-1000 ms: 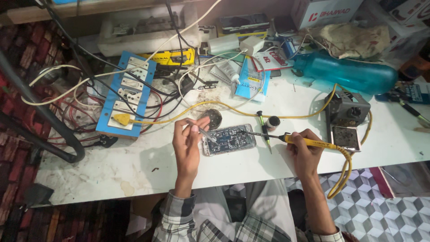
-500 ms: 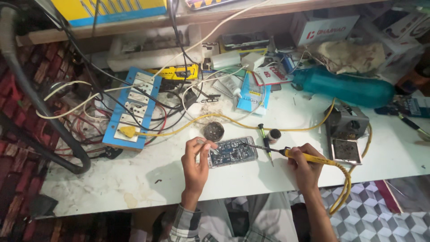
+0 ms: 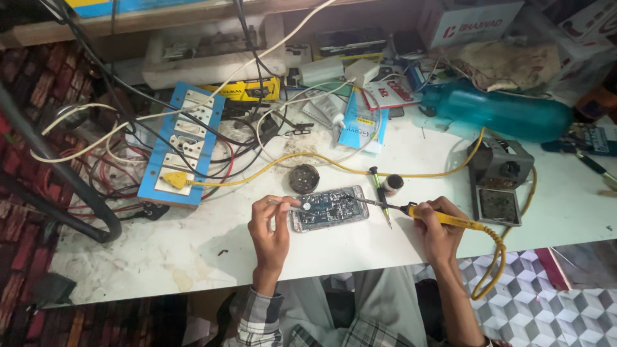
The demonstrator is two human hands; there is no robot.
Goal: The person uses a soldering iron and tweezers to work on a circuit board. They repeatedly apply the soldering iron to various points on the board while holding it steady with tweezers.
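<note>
The light is even and fairly soft, brightest on the white worktop [image 3: 398, 250] in the middle and right of the frame. It seems to come from above and a little behind the camera; shadows are short and faint, one falling just below the left hand [image 3: 273, 225] and another under the right hand [image 3: 440, 228]. The upper left and the left edge are dim, with the dark tubing there nearly black. A mild sheen lies on the teal bottle [image 3: 508, 112] at upper right. Focus is sharp at centre, softer at the corners, where straight edges bow from wide-angle distortion.
</note>
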